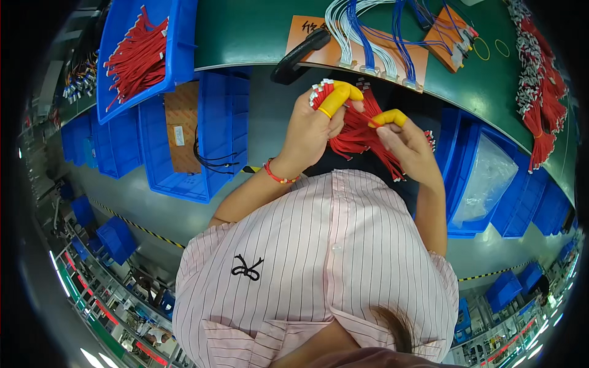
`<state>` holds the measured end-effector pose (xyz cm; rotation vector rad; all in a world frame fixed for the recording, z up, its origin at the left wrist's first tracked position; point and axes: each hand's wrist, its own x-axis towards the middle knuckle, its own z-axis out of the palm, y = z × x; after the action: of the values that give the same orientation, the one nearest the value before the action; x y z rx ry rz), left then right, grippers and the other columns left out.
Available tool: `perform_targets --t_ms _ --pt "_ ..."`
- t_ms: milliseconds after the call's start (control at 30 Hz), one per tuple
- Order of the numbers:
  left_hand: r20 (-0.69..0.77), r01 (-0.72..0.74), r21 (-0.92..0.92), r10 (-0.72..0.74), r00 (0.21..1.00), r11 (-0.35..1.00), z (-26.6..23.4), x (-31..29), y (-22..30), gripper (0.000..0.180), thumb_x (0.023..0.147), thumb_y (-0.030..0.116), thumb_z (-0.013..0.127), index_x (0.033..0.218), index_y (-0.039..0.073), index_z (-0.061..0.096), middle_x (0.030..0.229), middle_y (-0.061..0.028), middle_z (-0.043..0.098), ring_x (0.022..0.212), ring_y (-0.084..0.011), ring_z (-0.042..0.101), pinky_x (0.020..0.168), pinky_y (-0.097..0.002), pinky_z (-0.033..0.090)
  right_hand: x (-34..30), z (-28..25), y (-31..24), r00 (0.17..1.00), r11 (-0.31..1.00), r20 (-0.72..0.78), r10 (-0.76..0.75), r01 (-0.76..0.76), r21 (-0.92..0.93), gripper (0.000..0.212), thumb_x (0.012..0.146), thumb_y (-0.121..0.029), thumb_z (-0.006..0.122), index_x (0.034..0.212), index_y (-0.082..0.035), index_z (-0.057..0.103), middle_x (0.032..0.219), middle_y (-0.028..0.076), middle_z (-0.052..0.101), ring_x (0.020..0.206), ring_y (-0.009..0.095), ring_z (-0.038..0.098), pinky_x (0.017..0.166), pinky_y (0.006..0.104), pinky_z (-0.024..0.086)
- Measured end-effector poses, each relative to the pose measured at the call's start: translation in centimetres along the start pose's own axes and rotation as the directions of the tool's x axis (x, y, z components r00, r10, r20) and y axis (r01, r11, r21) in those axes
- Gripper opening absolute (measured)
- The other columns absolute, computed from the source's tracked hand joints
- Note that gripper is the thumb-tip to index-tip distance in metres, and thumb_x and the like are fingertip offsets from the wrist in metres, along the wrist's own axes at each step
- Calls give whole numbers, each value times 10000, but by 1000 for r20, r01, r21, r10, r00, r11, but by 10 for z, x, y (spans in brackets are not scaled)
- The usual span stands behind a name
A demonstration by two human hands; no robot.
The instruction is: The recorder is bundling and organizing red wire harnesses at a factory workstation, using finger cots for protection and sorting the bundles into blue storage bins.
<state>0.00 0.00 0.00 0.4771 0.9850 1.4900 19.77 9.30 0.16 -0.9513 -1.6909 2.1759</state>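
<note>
My left hand, with yellow finger cots on some fingers, is closed around a bundle of red cables whose small white connector ends stick out above the thumb. Yellow cots also cover fingertips of my right hand, which pinches a thin red cable just right of the left hand. More red cables with white ends lie in a loose pile below and between the hands, over my lap. Parts of that pile are hidden behind both hands.
A green table runs ahead, carrying an orange board with white and blue cables and a black handle. A blue bin of red cables stands left. Red cable bundles lie far right. Blue bins flank me below the table.
</note>
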Motion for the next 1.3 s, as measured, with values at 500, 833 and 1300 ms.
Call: perform_targets --t_ms 500,833,1300 --pt "6 -16 -46 17 1000 999 2 8 4 324 1028 173 407 1191 -49 578 1029 -162 682 463 5 289 414 -163 249 2 14 10 988 976 -136 72 -42 214 192 966 -113 580 1081 37 611 923 25 632 815 23 538 728 163 428" --pt "61 10 -25 -8 998 1000 1 14 13 332 996 114 355 1158 -87 564 933 -130 671 461 -6 295 417 -162 256 1 13 10 986 977 -120 115 -90 195 195 972 -133 569 1084 18 622 834 -18 601 658 -10 430 576 145 345" --pt "4 -9 92 8 1000 996 -4 18 9 306 1026 235 412 988 -9 592 678 7 490 482 -15 308 420 -183 234 -17 -35 14 953 802 -292 -85 239 547 212 944 -123 543 1090 19 603 698 8 503 510 73 425 514 244 400"
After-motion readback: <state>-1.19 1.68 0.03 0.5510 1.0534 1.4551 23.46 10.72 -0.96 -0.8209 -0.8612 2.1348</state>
